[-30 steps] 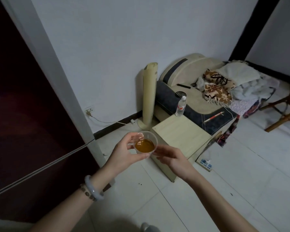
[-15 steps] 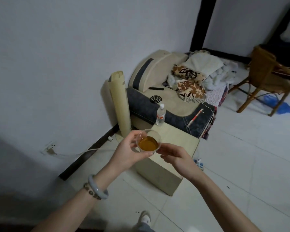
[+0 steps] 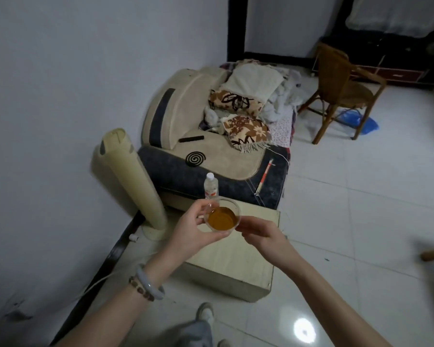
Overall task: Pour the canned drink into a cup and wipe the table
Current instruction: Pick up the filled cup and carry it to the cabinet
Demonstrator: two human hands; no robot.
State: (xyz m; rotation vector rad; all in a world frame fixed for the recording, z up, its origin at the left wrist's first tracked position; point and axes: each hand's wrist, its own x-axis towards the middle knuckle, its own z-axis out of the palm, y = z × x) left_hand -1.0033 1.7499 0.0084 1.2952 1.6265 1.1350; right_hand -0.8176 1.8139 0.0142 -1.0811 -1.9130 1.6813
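Note:
A clear plastic cup (image 3: 222,216) holds amber drink and is carried upright above a low beige table (image 3: 238,259). My left hand (image 3: 193,231) wraps the cup's left side and bottom. My right hand (image 3: 263,236) touches the cup's right rim with its fingertips. No can and no cloth are in view. A small water bottle (image 3: 211,187) stands at the table's far edge, just behind the cup.
A beige and grey sofa (image 3: 211,156) piled with blankets stands behind the table. A tall beige tower fan (image 3: 133,181) stands left by the wall. A wooden chair (image 3: 341,88) is at the back right. My shoe (image 3: 206,313) is on the white tile floor.
I have stepped closer and turned right: the table and sofa now fill more of the view. Both hands keep holding the cup in the same grip.

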